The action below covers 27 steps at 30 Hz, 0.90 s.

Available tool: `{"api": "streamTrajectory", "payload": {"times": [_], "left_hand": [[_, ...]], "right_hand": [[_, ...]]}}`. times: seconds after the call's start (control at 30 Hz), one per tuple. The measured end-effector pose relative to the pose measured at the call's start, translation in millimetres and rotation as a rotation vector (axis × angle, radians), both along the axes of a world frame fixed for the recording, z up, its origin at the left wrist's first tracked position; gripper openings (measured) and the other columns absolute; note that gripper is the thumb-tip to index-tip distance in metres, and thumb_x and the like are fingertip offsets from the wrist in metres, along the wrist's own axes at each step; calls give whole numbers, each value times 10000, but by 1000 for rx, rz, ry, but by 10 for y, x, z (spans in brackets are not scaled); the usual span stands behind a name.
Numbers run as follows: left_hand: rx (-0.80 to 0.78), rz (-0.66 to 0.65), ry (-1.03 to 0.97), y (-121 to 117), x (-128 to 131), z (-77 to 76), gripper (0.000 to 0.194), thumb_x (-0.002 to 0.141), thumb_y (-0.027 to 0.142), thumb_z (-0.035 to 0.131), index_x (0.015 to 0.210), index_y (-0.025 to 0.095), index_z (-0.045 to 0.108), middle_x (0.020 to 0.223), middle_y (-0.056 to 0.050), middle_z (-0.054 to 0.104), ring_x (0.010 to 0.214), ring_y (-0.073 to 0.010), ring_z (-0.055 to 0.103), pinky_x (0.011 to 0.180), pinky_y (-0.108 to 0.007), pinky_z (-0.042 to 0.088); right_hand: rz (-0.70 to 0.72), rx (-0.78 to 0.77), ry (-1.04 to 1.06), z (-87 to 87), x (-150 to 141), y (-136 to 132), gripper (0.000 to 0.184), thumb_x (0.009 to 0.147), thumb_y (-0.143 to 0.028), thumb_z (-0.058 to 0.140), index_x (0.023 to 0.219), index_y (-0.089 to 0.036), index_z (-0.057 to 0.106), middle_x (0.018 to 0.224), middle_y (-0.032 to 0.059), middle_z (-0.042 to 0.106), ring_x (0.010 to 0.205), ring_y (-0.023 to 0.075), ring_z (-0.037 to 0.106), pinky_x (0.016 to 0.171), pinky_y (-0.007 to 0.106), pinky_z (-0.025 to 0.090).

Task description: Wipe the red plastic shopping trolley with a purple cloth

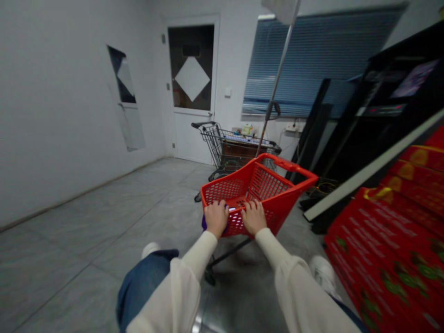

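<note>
My left hand [217, 218] curls nearly closed over 1 purple cloth [204, 223], against the near rim of the red cart [282, 199]. Right hand [254, 217]: fingers bent over that rim, holding it. Cart stands straight ahead. Step, I judge: steadying and wiping; next move calls for firm right hold, left pressure. Beyond: 1 wire cart [215, 147], then 1 white door [192, 132].

Lit dimly, cool grey, diffuse. Darkest around tall black equipment [367, 134] at 2 o'clock. Softly shadowed under red perforated plastic shopping cart [282, 208] at 6 o'clock. Blurred across printed red boxes [385, 240] at 4 o'clock. Stretched, leaning toward edges.
</note>
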State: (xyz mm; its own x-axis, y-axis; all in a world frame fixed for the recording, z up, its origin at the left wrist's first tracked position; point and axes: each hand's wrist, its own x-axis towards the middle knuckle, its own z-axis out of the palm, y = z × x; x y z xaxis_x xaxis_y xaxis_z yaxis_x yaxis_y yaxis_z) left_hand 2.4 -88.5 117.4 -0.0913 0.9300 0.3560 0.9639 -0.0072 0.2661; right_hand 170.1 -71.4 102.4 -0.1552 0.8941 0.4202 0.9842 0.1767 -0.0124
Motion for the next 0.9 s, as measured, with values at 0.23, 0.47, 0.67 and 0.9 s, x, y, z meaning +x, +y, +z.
{"api": "streamTrajectory", "payload": {"times": [0.23, 0.47, 0.67, 0.9], "left_hand": [[-18, -139, 30, -35, -321, 7, 309, 997, 438, 430, 1104, 235, 636, 1073, -78, 671, 1007, -215, 627, 871, -322, 408], [-35, 51, 8, 26, -104, 98, 327, 993, 397, 411, 1128, 207, 640, 1053, -118, 677, 963, -260, 640, 847, -377, 413], [35, -61, 51, 40, 55, 106, 314, 984, 411, 432, 1110, 223, 648, 1072, -111, 659, 999, -263, 622, 876, -381, 402], [-19, 10, 4, 33, -407, 38, 334, 998, 420, 410, 1152, 229, 636, 1049, -96, 679, 969, -240, 641, 850, -352, 412]], "right_hand": [[97, 17, -120, 177, 204, 62, 397, 1015, -288, 331, 984, -184, 713, 1005, 100, 716, 1014, 223, 575, 1118, 397, 218], [130, 45, 10, 33, 22, 51, 328, 1012, -273, 369, 989, -213, 691, 1075, 63, 706, 1102, 218, 551, 1098, 390, 248], [164, 25, 55, 42, 26, -11, 329, 1007, -248, 363, 1044, -215, 688, 1166, 58, 703, 1226, 209, 515, 1150, 397, 207], [159, 76, 122, -20, -72, -74, 331, 996, -245, 368, 1035, -225, 696, 1138, 58, 714, 1267, 224, 492, 1162, 430, 186]]}}
